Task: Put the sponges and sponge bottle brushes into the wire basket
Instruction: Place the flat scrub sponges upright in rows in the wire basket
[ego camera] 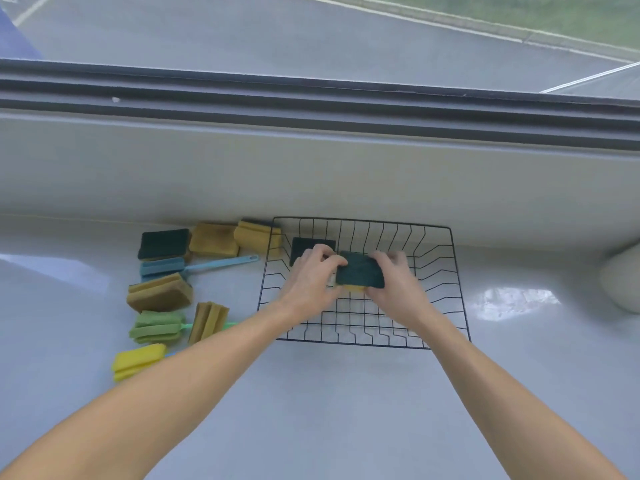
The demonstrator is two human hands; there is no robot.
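Note:
A black wire basket (446, 289) sits on the white counter. Over its middle, my left hand (311, 278) and my right hand (398, 282) both grip one green-topped yellow sponge (360, 271). Another dark green sponge (304, 245) lies in the basket's far left corner. Left of the basket lie several sponges: a green-topped one (164, 242), yellow ones (213, 239) (256, 235) (159, 292) (209, 322). Three sponge bottle brushes lie there too: blue (166, 266), green (157, 327), yellow (136, 362), the last partly hidden by my left forearm.
A low white wall and a dark window frame (311, 105) run behind the counter. A rounded white object (623, 282) stands at the right edge. Bare counter (329, 410) stretches in front of the basket.

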